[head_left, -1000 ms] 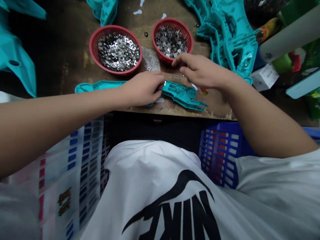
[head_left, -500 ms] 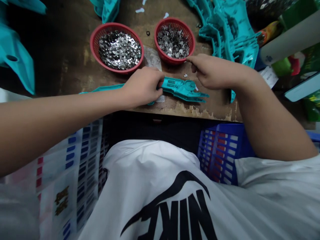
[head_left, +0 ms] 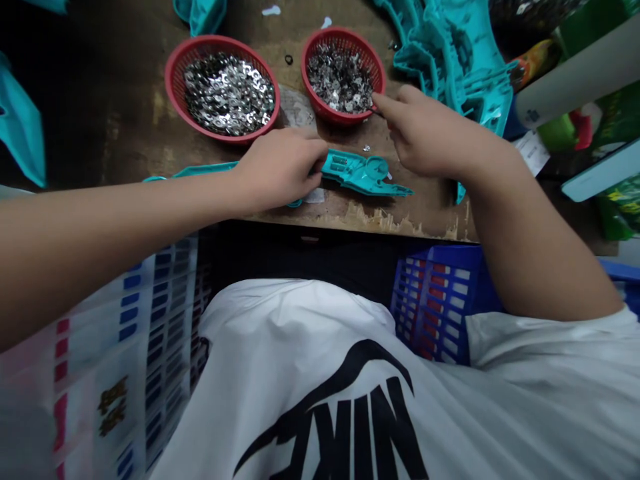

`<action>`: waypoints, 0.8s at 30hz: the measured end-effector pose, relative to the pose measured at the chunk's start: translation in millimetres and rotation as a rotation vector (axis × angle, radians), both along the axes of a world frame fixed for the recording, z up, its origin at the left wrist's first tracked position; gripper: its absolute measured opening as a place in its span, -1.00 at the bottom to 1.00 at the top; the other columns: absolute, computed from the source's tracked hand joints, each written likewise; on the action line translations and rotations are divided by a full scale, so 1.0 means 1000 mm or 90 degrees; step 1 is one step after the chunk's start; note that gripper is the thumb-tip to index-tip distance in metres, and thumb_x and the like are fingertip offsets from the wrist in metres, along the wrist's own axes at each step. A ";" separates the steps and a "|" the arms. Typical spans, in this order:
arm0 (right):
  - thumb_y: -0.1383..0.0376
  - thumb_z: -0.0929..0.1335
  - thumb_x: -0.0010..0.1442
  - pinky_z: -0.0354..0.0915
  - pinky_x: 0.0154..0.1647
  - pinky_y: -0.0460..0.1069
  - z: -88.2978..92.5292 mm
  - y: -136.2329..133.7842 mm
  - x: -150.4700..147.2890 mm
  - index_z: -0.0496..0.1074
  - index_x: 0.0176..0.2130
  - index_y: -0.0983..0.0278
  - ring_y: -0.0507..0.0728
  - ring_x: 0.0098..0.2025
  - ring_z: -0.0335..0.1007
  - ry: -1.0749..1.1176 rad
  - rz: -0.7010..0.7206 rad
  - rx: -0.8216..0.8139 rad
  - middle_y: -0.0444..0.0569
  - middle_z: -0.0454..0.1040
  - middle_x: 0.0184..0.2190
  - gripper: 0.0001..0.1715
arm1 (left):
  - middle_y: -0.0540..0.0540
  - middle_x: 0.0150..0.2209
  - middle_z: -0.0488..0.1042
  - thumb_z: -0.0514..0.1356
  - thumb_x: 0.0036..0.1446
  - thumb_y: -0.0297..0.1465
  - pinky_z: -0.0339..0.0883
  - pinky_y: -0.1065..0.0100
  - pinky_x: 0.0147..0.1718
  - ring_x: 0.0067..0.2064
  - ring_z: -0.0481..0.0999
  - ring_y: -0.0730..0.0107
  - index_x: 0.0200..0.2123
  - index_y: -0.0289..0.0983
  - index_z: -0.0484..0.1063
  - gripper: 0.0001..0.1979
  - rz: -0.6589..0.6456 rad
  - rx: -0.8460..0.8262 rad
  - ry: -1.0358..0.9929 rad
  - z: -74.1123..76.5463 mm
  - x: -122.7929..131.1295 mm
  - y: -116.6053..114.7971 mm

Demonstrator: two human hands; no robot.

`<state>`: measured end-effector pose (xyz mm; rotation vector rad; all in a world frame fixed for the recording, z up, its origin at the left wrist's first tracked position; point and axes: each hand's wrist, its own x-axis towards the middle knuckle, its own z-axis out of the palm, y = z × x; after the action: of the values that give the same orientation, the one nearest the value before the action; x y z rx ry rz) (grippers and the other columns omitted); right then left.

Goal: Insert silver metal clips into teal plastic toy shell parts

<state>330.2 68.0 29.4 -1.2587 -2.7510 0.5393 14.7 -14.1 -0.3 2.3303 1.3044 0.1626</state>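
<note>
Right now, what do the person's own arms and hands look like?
The left hand and right hand are ungloved and bare at the wrist. The right arm has a short white sleeve, part of a white shirt with black lettering.

Workshop: worn wooden bench (head_left: 125,113), red baskets (head_left: 340,119) of metal pieces (head_left: 227,93), teal plastic mouldings (head_left: 350,175).

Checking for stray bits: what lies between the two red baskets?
In the head view, a small dark ring-like piece and, nearer the person, a pale sheet.
</note>
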 end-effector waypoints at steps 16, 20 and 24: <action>0.07 0.55 0.58 0.54 0.17 0.32 -0.006 -0.041 -0.041 0.91 0.15 0.05 0.47 0.12 0.73 -0.022 0.055 -0.040 0.14 0.85 0.02 -0.69 | -0.47 0.46 0.73 0.30 0.71 -0.40 0.51 -0.20 0.62 0.55 0.72 -0.39 0.65 -0.39 0.48 -0.43 0.046 -0.038 0.015 0.002 0.005 -0.011; 0.06 0.58 0.57 0.55 0.19 0.33 -0.013 -0.042 -0.038 0.89 0.11 0.07 0.48 0.12 0.73 -0.008 0.037 -0.042 0.15 0.83 0.00 -0.73 | -0.37 0.46 0.75 0.26 0.67 -0.35 0.51 -0.21 0.64 0.59 0.69 -0.29 0.48 -0.26 0.65 -0.55 0.013 0.000 -0.043 -0.009 -0.001 -0.008; 0.09 0.61 0.51 0.57 0.20 0.34 -0.017 -0.049 -0.041 0.85 0.06 0.07 0.50 0.12 0.73 0.025 -0.019 -0.024 0.12 0.84 -0.05 -0.79 | -0.21 0.44 0.76 0.23 0.66 -0.33 0.43 -0.15 0.73 0.67 0.61 -0.18 0.39 -0.20 0.71 -0.60 -0.023 0.010 -0.058 -0.016 -0.006 -0.003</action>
<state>289.1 18.9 12.3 -1.2801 -2.6985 0.6082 9.1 -17.0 -16.4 2.3294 1.2203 0.2639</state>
